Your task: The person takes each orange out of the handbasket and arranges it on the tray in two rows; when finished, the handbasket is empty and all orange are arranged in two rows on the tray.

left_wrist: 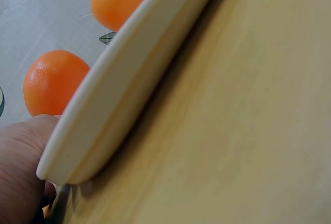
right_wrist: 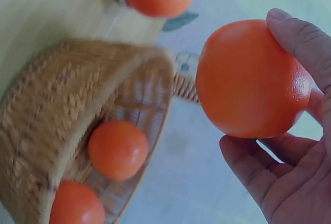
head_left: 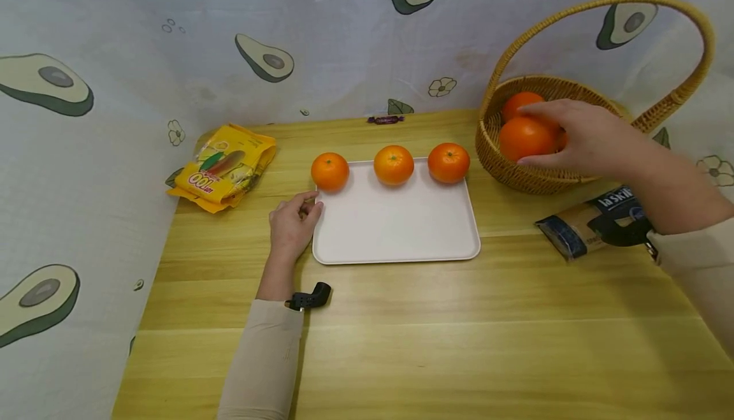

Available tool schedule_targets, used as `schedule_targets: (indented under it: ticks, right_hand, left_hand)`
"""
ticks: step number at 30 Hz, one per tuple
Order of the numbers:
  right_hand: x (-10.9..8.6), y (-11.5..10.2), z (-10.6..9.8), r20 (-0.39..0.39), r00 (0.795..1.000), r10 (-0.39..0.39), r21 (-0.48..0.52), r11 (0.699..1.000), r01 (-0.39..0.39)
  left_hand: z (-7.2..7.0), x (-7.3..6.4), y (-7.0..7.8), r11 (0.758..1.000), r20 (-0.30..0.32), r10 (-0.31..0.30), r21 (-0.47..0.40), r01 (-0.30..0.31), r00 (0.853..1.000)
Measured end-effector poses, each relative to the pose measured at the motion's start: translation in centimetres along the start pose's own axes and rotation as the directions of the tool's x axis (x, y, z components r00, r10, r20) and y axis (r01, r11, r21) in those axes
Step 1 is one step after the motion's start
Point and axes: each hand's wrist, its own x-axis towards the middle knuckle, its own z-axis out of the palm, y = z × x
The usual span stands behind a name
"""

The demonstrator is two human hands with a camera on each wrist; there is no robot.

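Observation:
My right hand grips an orange between thumb and fingers, above the wicker basket. Inside the basket, the right wrist view shows two more oranges. A white rectangular tray lies on the table. Along its far edge sit three oranges in a row: one at the left corner, one near the middle and one at the right corner. My left hand holds the tray's left edge just below the left orange, its fingertips partly hidden by the rim in the left wrist view.
The basket's tall arched handle rises behind my right hand. A brown and dark blue packet lies under the right forearm. Yellow snack bag sits at the back left, a purple wrapped candy by the cloth backdrop.

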Motion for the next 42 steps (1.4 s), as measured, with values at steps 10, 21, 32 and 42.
schedule_targets:
  ticks: [10,21,32,42]
  right_hand:
    - [-0.2,-5.0,3.5,0.052,0.994,-0.095,0.078,0.993,0.09]
    - [-0.7,-9.9,9.1,-0.084,0.943,-0.322,0.194,0.923,0.332]
    - [0.5,-15.4,12.8,-0.081,0.967,-0.24,0.457,0.853,0.25]
    - [2.3,-19.7,15.3,-0.173,0.963,-0.208,0.497,0.825,0.268]
  left_hand:
    - [0.0,0.0,-0.1,1.0,-0.008,0.015,0.006,-0.015,1.0]
    - [0.0,0.1,-0.2,1.0,-0.005,0.025,0.002,-0.025,1.0]
    - [0.1,0.3,-0.4,0.999,-0.005,0.027,0.018,-0.027,1.0]
    - [0.0,0.3,-0.3,0.999,-0.006,0.03,0.014,-0.029,1.0]
